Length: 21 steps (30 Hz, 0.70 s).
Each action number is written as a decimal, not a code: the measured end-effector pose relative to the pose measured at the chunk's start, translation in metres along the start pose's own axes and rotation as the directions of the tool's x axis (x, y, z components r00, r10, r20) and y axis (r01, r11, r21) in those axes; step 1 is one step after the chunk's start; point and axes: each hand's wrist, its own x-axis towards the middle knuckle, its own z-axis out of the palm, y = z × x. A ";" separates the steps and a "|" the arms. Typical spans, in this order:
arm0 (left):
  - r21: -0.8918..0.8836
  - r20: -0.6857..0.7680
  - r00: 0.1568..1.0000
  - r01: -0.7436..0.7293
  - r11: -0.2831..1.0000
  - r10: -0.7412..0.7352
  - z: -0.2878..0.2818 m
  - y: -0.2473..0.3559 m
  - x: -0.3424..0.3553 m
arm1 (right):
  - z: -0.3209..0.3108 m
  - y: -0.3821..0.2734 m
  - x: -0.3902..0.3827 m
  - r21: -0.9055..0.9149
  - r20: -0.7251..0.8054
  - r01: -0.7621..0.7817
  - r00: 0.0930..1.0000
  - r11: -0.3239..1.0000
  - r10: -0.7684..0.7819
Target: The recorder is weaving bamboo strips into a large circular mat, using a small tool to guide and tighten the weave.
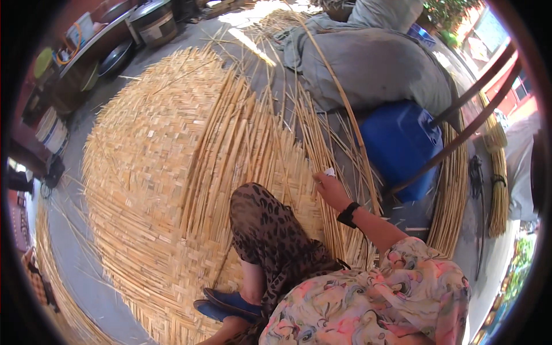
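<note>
My right hand (332, 191), with a black watch on its wrist, is above loose straw-coloured reed strips at the right part of a large woven mat (144, 132). Its fingers are closed on a small white object (329, 172); its kind is too small to tell. Beneath and ahead of the hand, long split reeds (310, 126) fan out from the weave. A row of loose strips (215, 144) lies across the middle of the mat. My bent leg in leopard-print cloth rests on the weave. My left hand is not in view.
A blue plastic jerrycan (397, 149) stands right of the hand, beside a large grey cloth-covered heap (368, 66). Bundles of reeds (448, 195) lie farther right. One long cane (339, 98) slants past the heap. Buckets (52, 131) and pots (152, 23) line the left and back.
</note>
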 end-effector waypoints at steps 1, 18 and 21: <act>0.019 0.005 1.000 -0.003 1.000 0.003 -0.005 0.006 0.005 | -0.003 0.013 -0.013 -0.005 -0.009 -0.029 1.000 1.000 0.029; 0.449 0.312 0.733 -0.675 0.586 0.605 -0.002 0.239 -0.012 | 0.028 0.002 -0.124 0.585 0.090 -0.415 0.887 0.697 0.452; 0.252 0.325 0.662 -0.749 0.613 0.676 0.048 0.264 -0.033 | 0.032 -0.003 -0.127 0.692 0.302 -0.500 0.856 0.521 0.420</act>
